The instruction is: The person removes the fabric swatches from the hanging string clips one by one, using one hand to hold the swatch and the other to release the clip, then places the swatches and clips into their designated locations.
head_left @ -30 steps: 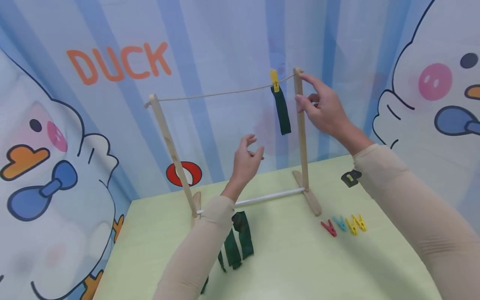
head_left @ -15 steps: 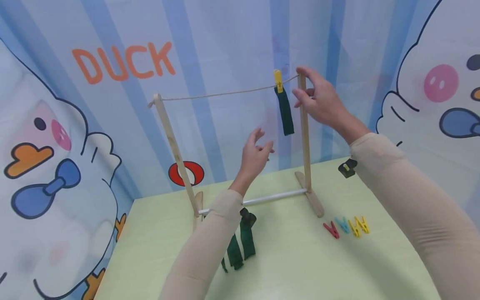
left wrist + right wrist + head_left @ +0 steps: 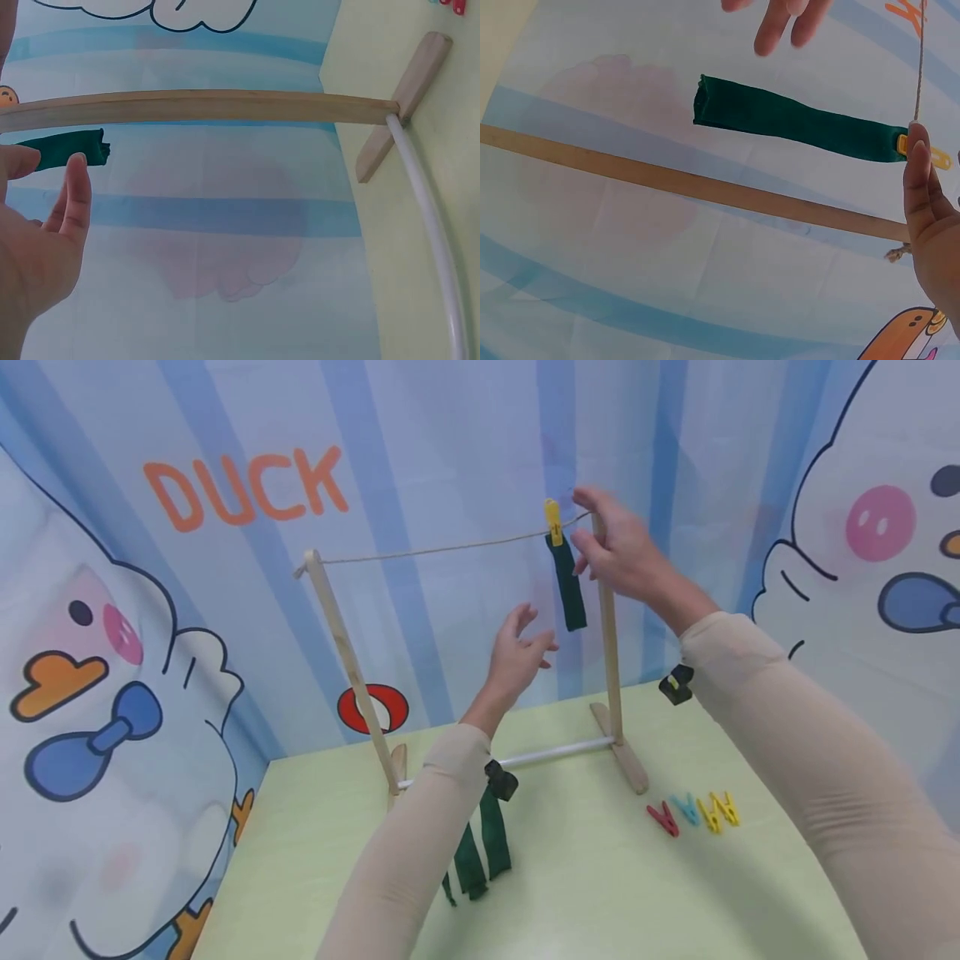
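A dark green cloth strip hangs from the string, held there by a yellow clothespin. My right hand is raised in front of the right post's top, thumb and fingers apart and pointing at the clothespin. The right wrist view shows its fingertips overlapping the pin, where the strip's upper end is clipped. Lower and to the left, my left hand hovers with loosely bent fingers and holds nothing. In the left wrist view its fingers overlap the strip's lower end.
The wooden rack has a left post, a right post and a white bottom rod. Several green strips lie on the table, partly behind my left sleeve. Red, blue and yellow clothespins lie at right.
My right hand has moved left from the post's top toward the yellow clothespin. My left hand has risen and shifted right. The hanging strip keeps its place on the string.
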Demonstrator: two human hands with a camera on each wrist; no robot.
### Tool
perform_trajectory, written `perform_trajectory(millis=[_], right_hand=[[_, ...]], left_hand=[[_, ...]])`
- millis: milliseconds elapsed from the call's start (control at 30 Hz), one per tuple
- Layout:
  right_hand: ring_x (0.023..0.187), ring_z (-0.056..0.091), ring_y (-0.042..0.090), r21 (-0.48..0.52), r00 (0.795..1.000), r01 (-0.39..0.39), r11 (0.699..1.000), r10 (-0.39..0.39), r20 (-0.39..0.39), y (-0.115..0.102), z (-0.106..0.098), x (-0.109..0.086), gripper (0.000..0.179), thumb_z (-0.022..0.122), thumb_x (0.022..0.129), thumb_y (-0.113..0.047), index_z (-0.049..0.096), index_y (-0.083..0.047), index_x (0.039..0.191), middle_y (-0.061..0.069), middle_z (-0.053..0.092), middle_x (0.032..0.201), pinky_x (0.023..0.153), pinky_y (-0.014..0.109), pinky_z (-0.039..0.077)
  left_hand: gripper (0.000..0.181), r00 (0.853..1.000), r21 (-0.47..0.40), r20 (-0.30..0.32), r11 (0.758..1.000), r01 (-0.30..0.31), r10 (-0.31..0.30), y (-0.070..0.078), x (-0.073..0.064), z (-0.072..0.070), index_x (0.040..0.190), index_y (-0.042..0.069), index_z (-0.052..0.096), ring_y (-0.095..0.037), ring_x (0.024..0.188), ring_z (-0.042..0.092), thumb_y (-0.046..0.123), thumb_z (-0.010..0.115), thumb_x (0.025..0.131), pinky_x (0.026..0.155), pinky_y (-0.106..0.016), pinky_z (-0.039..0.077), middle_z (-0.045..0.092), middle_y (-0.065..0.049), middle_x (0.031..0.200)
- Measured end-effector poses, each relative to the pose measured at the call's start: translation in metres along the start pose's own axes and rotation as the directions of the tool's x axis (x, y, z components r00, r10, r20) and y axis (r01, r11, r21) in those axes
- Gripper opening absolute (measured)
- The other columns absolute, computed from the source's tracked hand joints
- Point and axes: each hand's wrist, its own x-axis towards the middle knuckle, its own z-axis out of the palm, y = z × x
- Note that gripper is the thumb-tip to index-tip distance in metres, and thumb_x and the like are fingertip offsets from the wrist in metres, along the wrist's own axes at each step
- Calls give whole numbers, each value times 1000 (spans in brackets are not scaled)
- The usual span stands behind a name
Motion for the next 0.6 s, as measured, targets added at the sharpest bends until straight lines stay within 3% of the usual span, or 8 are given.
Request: perform_trajectory(millis=[233, 433, 600], right_hand=[[79, 66, 27, -8, 1000, -26, 1000, 26, 14, 2, 2, 2, 59, 47, 107, -20, 21, -14, 159, 3, 27, 163, 68, 22, 52], [78, 65, 27, 20, 999, -47, 999, 47, 20, -1, 5, 5, 53, 32, 109, -17, 19, -13, 160, 2, 26, 163, 69, 28, 51], [76, 64, 26, 47, 996, -85, 995, 84, 22, -2, 6, 9, 52, 29, 109, -15, 17, -14, 160, 3, 25, 163, 69, 29, 51]], left_hand=[[65, 997, 7, 71, 1000, 6, -7, 4, 4, 13, 157, 12, 29, -18, 94, 70, 17, 61, 101, 78, -30, 57, 41, -3, 156], [67, 995, -126, 96, 992, 24, -12, 9, 8, 23, 157, 9, 27, -23, 94, 71, 9, 61, 99, 77, -34, 58, 42, -8, 154], [74, 992, -208, 121, 976, 66, -41, 14, 10, 28, 159, 12, 18, -23, 99, 71, 7, 61, 99, 80, -34, 58, 42, -11, 154]])
